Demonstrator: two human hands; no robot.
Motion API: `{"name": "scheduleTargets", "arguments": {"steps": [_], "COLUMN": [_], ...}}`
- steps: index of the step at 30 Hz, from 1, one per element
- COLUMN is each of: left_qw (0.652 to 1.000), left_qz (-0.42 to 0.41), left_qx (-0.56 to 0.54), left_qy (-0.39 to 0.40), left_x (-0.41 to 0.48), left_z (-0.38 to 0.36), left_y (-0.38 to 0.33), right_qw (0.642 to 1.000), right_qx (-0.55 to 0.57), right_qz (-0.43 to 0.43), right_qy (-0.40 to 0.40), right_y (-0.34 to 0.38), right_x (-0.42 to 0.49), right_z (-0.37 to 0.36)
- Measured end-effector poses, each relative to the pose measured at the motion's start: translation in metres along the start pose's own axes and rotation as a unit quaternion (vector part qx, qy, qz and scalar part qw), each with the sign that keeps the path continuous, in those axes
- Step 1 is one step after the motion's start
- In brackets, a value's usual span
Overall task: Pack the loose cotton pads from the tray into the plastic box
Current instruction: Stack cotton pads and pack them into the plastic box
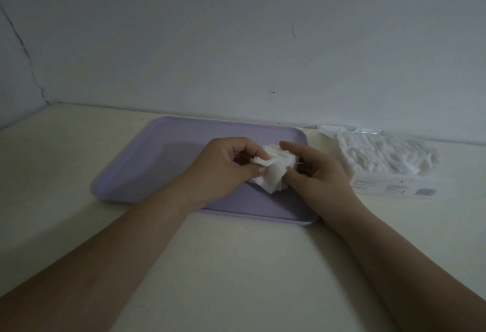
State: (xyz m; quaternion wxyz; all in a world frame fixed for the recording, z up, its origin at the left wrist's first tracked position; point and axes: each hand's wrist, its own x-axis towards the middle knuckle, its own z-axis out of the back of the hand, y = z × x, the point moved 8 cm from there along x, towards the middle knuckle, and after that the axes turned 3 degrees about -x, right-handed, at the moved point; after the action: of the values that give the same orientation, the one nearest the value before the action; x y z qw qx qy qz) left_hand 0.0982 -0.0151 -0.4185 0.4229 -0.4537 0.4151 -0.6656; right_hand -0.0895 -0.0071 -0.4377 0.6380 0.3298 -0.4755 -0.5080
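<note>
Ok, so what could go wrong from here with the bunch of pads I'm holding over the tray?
1. The cotton pads are fanned out unevenly between the left hand and right hand; loose ones could slip from the grip onto the tray.
2. The plastic box already looks heaped, so adding this bunch might spill pads over its rim.

No legible text; print on plastic box [389,189] front too blurred to read.
</note>
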Motion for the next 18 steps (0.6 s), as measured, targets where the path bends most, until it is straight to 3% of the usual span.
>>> {"name": "scheduleTargets", "arguments": {"steps": [5,10,18], "left_qw": [0.999,0.999,0.997], "left_qz": [-0.020,-0.016,0.018], "left_qx": [0.029,0.016,-0.035], "left_qy": [-0.028,-0.044,-0.072], "left_x": [0.001,0.003,0.002], "left_z": [0.004,0.005,0.013], "left_y": [-0.003,0.001,0.006], "right_qw": [0.994,0.998,0.998], "right_qx": [0.083,0.018,0.021], "right_qz": [-0.038,-0.010,0.017], "right_qy": [0.056,0.053,0.054], "right_y": [-0.007,0.000,0.005], "right_x": [0.001,-0.001,0.000], "right_z": [-0.004,-0.005,-0.004]}}
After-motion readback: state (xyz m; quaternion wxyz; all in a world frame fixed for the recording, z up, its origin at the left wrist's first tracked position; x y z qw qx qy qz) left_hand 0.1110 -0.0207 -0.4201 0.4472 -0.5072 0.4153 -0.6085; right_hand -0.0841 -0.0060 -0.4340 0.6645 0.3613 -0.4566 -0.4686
